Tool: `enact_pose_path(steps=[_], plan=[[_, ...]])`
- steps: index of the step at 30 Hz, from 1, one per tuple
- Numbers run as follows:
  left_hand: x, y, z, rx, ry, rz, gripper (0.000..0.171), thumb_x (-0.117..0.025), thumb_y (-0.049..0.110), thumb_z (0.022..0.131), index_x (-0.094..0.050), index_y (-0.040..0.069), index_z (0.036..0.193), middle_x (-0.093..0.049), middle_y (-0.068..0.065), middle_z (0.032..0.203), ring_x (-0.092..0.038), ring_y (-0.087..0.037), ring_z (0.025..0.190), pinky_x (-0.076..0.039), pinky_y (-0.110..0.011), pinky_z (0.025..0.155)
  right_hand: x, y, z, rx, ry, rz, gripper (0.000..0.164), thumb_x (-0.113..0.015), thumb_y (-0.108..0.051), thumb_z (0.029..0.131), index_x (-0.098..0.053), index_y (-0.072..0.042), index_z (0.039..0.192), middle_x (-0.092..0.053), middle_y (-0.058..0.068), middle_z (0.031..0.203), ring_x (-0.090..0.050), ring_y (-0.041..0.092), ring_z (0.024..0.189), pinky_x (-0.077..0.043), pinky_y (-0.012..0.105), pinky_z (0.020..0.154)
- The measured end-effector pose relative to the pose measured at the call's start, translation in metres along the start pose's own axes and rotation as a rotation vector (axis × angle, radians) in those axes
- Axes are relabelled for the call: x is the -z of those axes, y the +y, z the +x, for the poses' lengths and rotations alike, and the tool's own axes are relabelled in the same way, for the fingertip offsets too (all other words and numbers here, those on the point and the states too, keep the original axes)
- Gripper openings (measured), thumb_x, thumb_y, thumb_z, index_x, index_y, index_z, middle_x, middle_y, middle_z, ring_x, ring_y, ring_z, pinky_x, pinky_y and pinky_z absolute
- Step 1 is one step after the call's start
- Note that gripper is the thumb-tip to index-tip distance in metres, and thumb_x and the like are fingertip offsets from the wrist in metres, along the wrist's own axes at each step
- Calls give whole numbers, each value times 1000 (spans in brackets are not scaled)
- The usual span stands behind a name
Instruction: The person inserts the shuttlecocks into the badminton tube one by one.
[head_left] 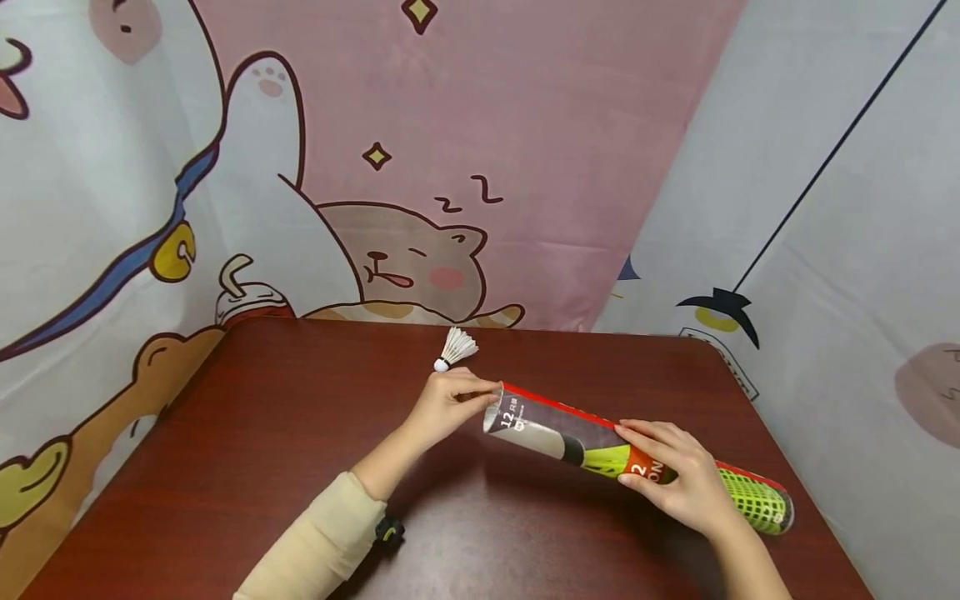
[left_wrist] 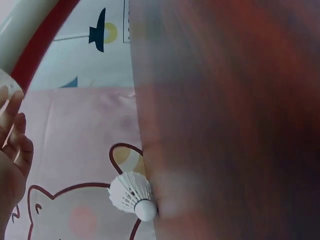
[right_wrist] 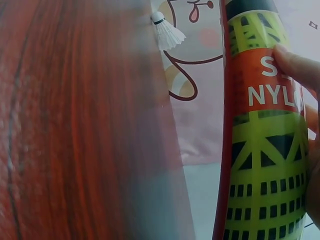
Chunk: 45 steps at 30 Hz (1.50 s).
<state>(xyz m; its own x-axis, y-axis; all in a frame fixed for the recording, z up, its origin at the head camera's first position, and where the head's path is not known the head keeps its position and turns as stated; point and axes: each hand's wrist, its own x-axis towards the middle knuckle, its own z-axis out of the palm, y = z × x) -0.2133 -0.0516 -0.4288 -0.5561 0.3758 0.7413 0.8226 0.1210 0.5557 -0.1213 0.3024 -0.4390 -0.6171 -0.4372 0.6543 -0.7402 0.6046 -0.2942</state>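
A long shuttlecock tube (head_left: 536, 425), printed in grey, yellow-green and orange with a red stripe, is held slantwise above the table. My right hand (head_left: 686, 475) grips it around the orange band, thumb on the near side and fingers over the top. At the tube's left end, the fingertips and thumb of my left hand (head_left: 453, 398) pinch the rim. The left wrist view shows those fingers at the pale round end (left_wrist: 9, 82). Just beyond the left hand, a white shuttlecock (head_left: 456, 348) lies on the table, also visible in the right wrist view. The tube's inside is hidden.
The brown wooden table (head_left: 300, 433) ends at a back edge close behind the shuttlecock. A cartoon-printed curtain (head_left: 540, 208) hangs behind and on both sides. A small black device (head_left: 389, 531) sits at the left sleeve.
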Motion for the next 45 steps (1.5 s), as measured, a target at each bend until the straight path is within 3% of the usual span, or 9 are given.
enact_pose_path(steps=[4, 7, 12, 16, 23, 31, 38, 45], plan=[[10, -9, 7, 131, 28, -15, 18, -77, 2, 78, -76, 3, 96, -72, -5, 87, -60, -11, 74, -48, -27, 60, 1, 1, 1, 7, 7, 3, 66, -88, -29, 65, -66, -11, 124, -62, 5, 122, -53, 15, 106, -31, 17, 94], [20, -21, 16, 187, 34, 54, 20, -77, 5, 80, -75, 4, 100, -72, -7, 93, -62, -13, 80, -51, -33, 65, 2, 1, 1, 1, 7, -1, 68, -89, -23, 61, -65, -12, 124, -62, 5, 122, -54, 16, 106, -31, 17, 94], [38, -52, 30, 246, -11, 206, 23, -75, 7, 82, -74, 3, 105, -70, -8, 99, -62, -22, 89, -50, -39, 74, 4, -1, -1, -40, -22, -25, 70, -89, -22, 61, -65, -15, 126, -62, 3, 123, -52, 12, 108, -30, 16, 94], [49, -74, 34, 343, -53, 282, 27, -74, 8, 84, -71, 3, 111, -68, -9, 104, -59, -26, 94, -47, -39, 81, 4, -1, -1, -36, -23, -37, 71, -90, -22, 60, -65, -15, 126, -62, 2, 123, -52, 11, 108, -30, 16, 94], [51, -100, 36, 476, -120, 306, 32, -70, 15, 88, -67, 4, 119, -64, -13, 117, -58, -28, 103, -45, -41, 89, 3, 2, -1, -50, -43, -36, 67, -88, -26, 64, -65, -16, 126, -62, 2, 123, -52, 13, 108, -29, 16, 95], [45, -117, 36, 537, -149, 259, 34, -67, 12, 90, -64, 3, 123, -60, -15, 125, -55, -29, 114, -44, -42, 94, 3, 1, -1, -41, -29, -34, 66, -88, -26, 63, -66, -15, 125, -62, 2, 122, -52, 14, 107, -28, 16, 96], [40, -124, 32, 527, -135, 246, 33, -68, 8, 89, -64, 0, 122, -61, -16, 124, -56, -32, 111, -43, -44, 93, 3, 3, 0, -19, -18, -36, 69, -89, -24, 61, -65, -15, 125, -62, 3, 122, -52, 14, 107, -29, 16, 96], [39, -128, 24, 526, -145, 368, 32, -69, 5, 88, -66, 1, 119, -62, -14, 123, -53, -31, 115, -35, -43, 102, 4, 1, -1, -49, -37, -37, 71, -89, -20, 59, -65, -16, 126, -62, 4, 122, -52, 14, 108, -28, 16, 96]])
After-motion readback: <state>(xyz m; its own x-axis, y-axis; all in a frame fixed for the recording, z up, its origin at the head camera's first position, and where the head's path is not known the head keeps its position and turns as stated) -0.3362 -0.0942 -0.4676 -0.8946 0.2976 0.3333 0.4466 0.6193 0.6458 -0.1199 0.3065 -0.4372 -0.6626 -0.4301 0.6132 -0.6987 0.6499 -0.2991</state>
